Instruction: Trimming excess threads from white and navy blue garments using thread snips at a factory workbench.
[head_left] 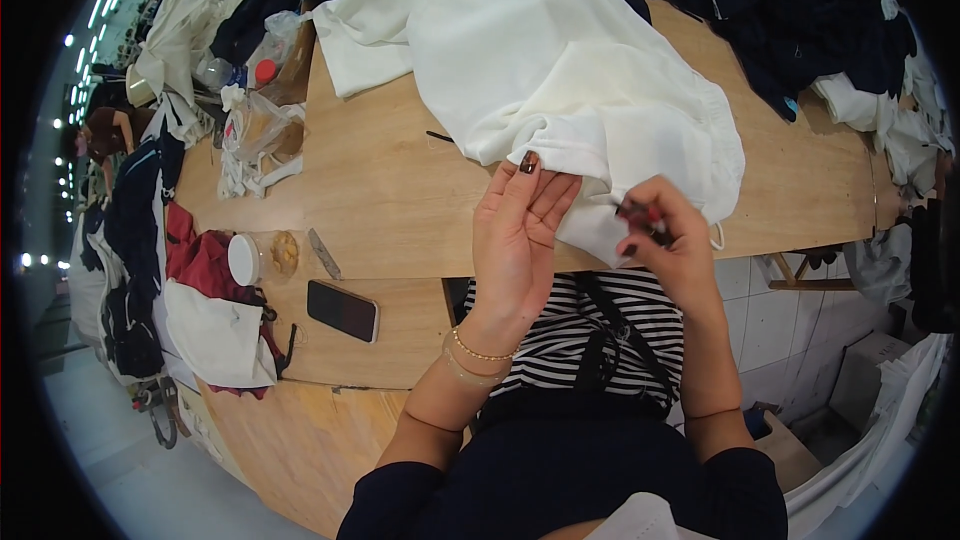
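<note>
A large white garment (500, 30) with a gathered elastic edge and a short cord lies across the wooden table in front of me. My left hand (520, 230), palm turned up, pinches a fold of it between thumb and fingers near the table's front edge. Just to the right, my right hand (668, 240) is raised over the cloth with its fingers curled. Something small, dark and red shows between those fingers, but motion blur hides what kind of thing it is.
A black phone (343, 311), a white-lidded jar (244, 259) and a grey blade-like strip (324, 253) lie at left. Red cloth (200, 250) and a white piece (215, 330) are beside them. Dark garments (790, 20) pile at the far right; plastic bags (265, 125) stand far left.
</note>
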The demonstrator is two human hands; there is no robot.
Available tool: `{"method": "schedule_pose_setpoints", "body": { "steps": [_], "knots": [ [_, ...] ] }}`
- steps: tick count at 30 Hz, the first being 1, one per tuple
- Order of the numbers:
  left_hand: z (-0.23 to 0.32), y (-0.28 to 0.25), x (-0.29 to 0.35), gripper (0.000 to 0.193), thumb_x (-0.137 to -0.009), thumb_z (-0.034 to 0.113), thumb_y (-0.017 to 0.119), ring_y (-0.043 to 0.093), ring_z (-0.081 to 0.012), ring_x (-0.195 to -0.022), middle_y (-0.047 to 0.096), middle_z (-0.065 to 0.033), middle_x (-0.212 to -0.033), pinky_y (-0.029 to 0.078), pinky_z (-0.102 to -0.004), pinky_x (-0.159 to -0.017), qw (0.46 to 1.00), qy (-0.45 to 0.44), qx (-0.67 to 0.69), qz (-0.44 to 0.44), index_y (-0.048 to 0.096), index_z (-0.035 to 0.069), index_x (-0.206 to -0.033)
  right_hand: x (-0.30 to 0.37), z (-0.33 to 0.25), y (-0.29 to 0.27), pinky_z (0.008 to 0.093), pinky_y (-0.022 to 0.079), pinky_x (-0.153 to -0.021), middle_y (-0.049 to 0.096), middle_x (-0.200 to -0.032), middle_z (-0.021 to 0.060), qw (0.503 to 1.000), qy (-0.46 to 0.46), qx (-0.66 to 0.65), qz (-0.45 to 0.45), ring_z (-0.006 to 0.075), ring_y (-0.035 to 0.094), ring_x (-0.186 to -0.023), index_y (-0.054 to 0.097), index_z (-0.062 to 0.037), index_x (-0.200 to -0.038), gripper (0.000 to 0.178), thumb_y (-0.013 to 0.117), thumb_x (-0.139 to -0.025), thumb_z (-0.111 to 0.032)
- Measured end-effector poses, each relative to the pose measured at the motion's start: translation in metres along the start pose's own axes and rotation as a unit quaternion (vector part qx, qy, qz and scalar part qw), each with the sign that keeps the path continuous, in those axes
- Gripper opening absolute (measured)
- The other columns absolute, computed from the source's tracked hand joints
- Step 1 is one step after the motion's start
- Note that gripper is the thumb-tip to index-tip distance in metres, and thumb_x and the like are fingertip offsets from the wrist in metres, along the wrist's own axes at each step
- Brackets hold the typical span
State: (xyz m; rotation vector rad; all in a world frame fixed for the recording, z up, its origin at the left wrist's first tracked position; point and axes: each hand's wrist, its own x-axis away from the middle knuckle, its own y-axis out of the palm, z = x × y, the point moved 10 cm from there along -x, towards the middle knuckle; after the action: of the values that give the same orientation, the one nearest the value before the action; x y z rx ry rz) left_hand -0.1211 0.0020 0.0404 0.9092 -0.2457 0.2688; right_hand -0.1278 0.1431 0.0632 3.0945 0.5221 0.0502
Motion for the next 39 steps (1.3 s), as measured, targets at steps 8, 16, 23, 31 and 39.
{"method": "schedule_pose_setpoints", "body": {
  "steps": [8, 16, 23, 31, 39],
  "knots": [
    [-0.001, 0.008, 0.002, 0.026, -0.095, 0.016, 0.054, 0.062, -0.0171, -0.099, 0.062, -0.0095, -0.109, 0.048, -0.032, -0.093, 1.0, 0.015, -0.022, -0.016, 0.052, 0.001, -0.116, -0.009, -0.036, -0.023, 0.0194, 0.033, -0.05, 0.052, -0.063, 0.0008, 0.978, -0.076, 0.158, 0.111, 0.0037, 0.041, -0.057, 0.058, -0.0009, -0.086, 0.014, 0.067, -0.085, -0.01],
    [-0.002, 0.007, 0.004, 0.023, -0.095, 0.016, 0.055, 0.063, -0.0158, -0.096, 0.063, -0.0089, -0.105, 0.049, -0.031, -0.091, 0.999, 0.013, -0.035, -0.019, 0.053, 0.001, -0.112, -0.013, -0.024, -0.016, 0.0211, 0.031, -0.047, 0.047, -0.053, -0.001, 0.982, -0.044, 0.159, 0.086, 0.0037, 0.037, -0.052, 0.058, -0.0003, -0.077, 0.017, 0.07, -0.083, -0.011],
    [-0.007, 0.014, 0.005, 0.025, -0.093, 0.013, 0.057, 0.062, -0.0155, -0.097, 0.063, -0.0096, -0.106, 0.05, -0.031, -0.092, 0.999, -0.006, -0.018, -0.031, 0.052, 0.001, -0.114, -0.014, -0.011, -0.014, 0.0202, 0.03, -0.049, 0.05, -0.06, -0.004, 0.993, 0.001, 0.004, 0.115, 0.0024, 0.038, -0.058, 0.058, -0.001, -0.082, 0.016, 0.068, -0.086, -0.014],
    [-0.005, 0.013, 0.006, 0.027, -0.093, 0.011, 0.056, 0.061, -0.0154, -0.102, 0.061, -0.0066, -0.111, 0.05, -0.0313, -0.094, 0.999, 0.005, -0.02, -0.036, 0.05, 0.004, -0.118, -0.01, 0.001, -0.002, 0.0209, 0.037, -0.052, 0.057, -0.067, 0.0008, 0.995, 0.061, 0.05, 0.063, 0.0033, 0.044, -0.062, 0.056, 0.0018, -0.085, 0.018, 0.065, -0.089, -0.014],
    [-0.008, 0.012, 0.007, 0.026, -0.092, 0.011, 0.056, 0.062, -0.0136, -0.098, 0.062, -0.0049, -0.108, 0.05, -0.0291, -0.09, 0.999, 0.005, -0.028, -0.044, 0.05, 0.006, -0.117, -0.009, -0.015, 0.004, 0.0275, 0.038, -0.048, 0.057, -0.062, 0.0116, 0.981, -0.009, 0.185, 0.059, 0.014, 0.049, -0.051, 0.056, 0.0032, -0.088, 0.021, 0.061, -0.09, -0.017]
  ]
}}
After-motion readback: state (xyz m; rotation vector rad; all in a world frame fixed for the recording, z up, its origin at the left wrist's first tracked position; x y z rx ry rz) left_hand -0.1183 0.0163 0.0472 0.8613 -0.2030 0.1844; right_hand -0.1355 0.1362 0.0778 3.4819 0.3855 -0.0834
